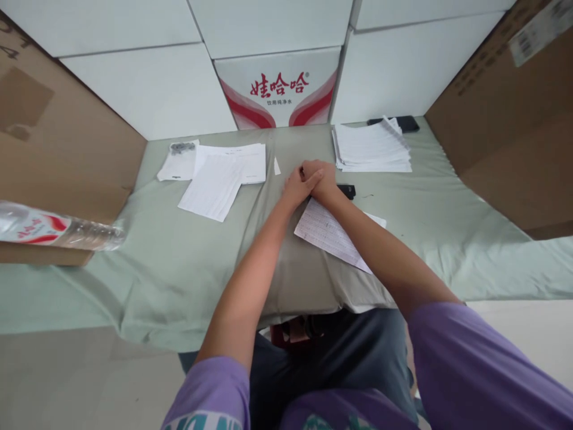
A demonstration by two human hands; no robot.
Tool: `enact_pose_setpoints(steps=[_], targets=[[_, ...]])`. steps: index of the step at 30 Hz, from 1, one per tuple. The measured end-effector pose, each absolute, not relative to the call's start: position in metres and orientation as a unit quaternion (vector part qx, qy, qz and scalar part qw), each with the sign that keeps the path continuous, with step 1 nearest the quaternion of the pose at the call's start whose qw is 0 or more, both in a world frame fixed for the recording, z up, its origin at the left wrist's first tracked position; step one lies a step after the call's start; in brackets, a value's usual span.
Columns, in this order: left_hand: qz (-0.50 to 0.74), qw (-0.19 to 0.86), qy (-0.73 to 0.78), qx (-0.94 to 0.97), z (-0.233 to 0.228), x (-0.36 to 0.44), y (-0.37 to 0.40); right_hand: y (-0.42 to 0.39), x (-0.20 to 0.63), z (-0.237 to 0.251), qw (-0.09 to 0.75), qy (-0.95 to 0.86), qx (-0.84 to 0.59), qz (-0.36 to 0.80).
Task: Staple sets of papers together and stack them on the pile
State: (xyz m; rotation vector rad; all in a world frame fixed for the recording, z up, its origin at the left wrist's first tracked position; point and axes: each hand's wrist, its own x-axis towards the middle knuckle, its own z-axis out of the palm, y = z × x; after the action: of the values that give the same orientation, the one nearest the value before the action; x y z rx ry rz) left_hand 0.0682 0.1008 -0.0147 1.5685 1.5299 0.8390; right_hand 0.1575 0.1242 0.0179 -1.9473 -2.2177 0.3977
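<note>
My left hand [297, 187] and my right hand [320, 175] are clasped together over the middle of the cloth-covered table. Both are closed, with the left thumb lying across the right hand; whatever may be between the palms is hidden. Just right of my right wrist lies a black object [347, 191], partly covered by the arm, its kind unclear. Beneath my right forearm a printed sheet [323, 230] rests at an angle. A small white paper scrap [277, 166] is left of the hands.
Printed papers [215, 182] and a white packet [178, 161] lie to the left. At the back right, a paper stack [371, 148] partly covers a black phone-like object [407, 124]. White cartons [277, 89] line the back; brown boxes [514, 131] flank the table. A water bottle [58, 230] lies left.
</note>
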Motion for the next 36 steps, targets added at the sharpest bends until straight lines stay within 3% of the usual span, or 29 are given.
enact_pose_setpoints(steps=[3, 8, 12, 16, 24, 29, 36], targets=[[0.336, 0.389, 0.583, 0.629, -0.014, 0.065, 0.087, 0.118, 0.161, 0.018, 0.092, -0.731, -0.673, 0.065], [0.364, 0.455, 0.498, 0.643, -0.017, 0.043, 0.071, 0.116, 0.169, 0.013, 0.149, -0.719, -0.676, 0.051], [0.393, 0.349, 0.566, 0.635, -0.022, 0.034, 0.071, 0.115, 0.171, 0.014, 0.178, -0.701, -0.689, 0.053], [0.319, 0.229, 0.582, 0.712, -0.022, 0.04, 0.066, 0.105, 0.172, 0.022, 0.24, -0.694, -0.678, 0.02], [0.232, 0.198, 0.534, 0.789, -0.024, 0.042, 0.056, 0.063, 0.187, 0.056, 0.396, -0.733, -0.549, 0.066], [0.248, 0.274, 0.453, 0.811, -0.021, 0.028, 0.062, -0.008, 0.231, 0.039, 0.507, -0.657, -0.553, 0.074], [0.327, 0.529, 0.339, 0.706, -0.018, 0.01, 0.067, -0.092, 0.298, -0.03, 0.498, -0.54, -0.669, 0.117]])
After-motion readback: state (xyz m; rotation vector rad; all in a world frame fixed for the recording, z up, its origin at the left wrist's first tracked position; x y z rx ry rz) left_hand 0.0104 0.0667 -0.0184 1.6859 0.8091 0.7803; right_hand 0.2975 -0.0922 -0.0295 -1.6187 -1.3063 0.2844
